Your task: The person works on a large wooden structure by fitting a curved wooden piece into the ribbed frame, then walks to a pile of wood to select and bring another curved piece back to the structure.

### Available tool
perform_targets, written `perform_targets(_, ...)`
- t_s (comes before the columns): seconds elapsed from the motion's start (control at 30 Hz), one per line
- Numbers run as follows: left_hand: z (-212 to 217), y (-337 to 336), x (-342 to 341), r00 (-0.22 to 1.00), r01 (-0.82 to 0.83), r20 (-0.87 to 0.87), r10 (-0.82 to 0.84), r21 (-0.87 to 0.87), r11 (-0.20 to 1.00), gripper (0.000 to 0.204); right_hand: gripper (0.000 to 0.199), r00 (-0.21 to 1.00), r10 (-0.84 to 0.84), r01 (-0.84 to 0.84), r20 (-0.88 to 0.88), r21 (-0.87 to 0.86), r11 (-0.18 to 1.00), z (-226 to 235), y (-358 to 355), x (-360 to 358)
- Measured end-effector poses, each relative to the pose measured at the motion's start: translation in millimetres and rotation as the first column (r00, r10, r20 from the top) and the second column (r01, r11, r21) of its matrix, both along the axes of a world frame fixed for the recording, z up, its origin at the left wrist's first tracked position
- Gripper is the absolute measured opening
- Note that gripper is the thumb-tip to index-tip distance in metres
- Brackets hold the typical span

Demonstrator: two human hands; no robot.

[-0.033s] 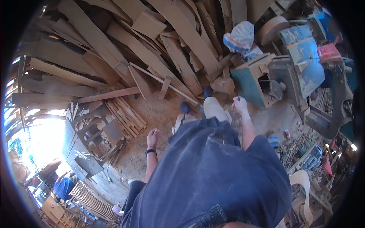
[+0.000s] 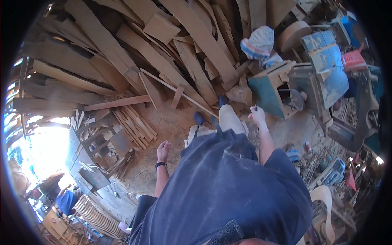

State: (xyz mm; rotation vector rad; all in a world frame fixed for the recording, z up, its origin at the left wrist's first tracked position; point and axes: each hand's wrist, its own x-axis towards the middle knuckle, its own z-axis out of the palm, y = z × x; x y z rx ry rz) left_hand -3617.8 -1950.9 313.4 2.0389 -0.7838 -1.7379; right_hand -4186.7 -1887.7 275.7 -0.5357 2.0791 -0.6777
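Dark blue shirt (image 2: 228, 192) fills the near view. Left hand (image 2: 163, 150) hangs loose and empty at the side, black wristband (image 2: 160, 165) just behind it, sawdust floor (image 2: 171, 122) beneath. Right hand (image 2: 258, 116) pinches a small dark pen-like object (image 2: 256, 108); can't tell exactly what. Just beyond the right hand: teal wooden box (image 2: 267, 92). Further out, ahead of both hands: plank pile (image 2: 163, 53).

Only package in view: a white woven sack (image 2: 258, 43) with blue and red stripes, slumped on the plank pile (image 2: 163, 61) just above the teal machine (image 2: 271, 92); no signs or screens.
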Motion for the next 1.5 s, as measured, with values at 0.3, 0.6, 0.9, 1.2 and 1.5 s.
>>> perform_targets(0.3, -42, 29, 43, 0.917, -0.344, 0.222, 0.332, 0.016, 0.939, 0.029, 0.022, 0.934, -0.185, 0.222, 0.306, -0.091, 0.971, -36, -101, -9)
perform_targets(0.6, -152, 0, -120, 0.851, 0.339, 0.317, -0.419, 0.277, 0.899, 0.030, 0.022, 0.995, 0.074, -0.086, -0.072, -0.178, 0.980, -177, -256, -111)
perform_targets(0.9, -266, 19, -214, 0.449, 0.545, 0.218, -0.867, 0.702, 0.459, 0.090, 0.030, 0.972, 0.228, -0.231, -0.054, -0.066, 0.971, -282, -342, -112)
perform_targets(1.2, -265, -22, -218, 0.457, 0.364, 0.592, -0.664, 0.556, 0.747, 0.060, 0.098, 0.927, 0.236, -0.256, -0.292, -0.032, 0.966, -394, -466, -78)
perform_targets(1.5, -279, -18, -217, 0.481, 0.411, 0.554, -0.679, 0.542, 0.733, 0.049, 0.090, 0.926, 0.270, -0.258, -0.264, 0.079, 0.963, -408, -488, -79)
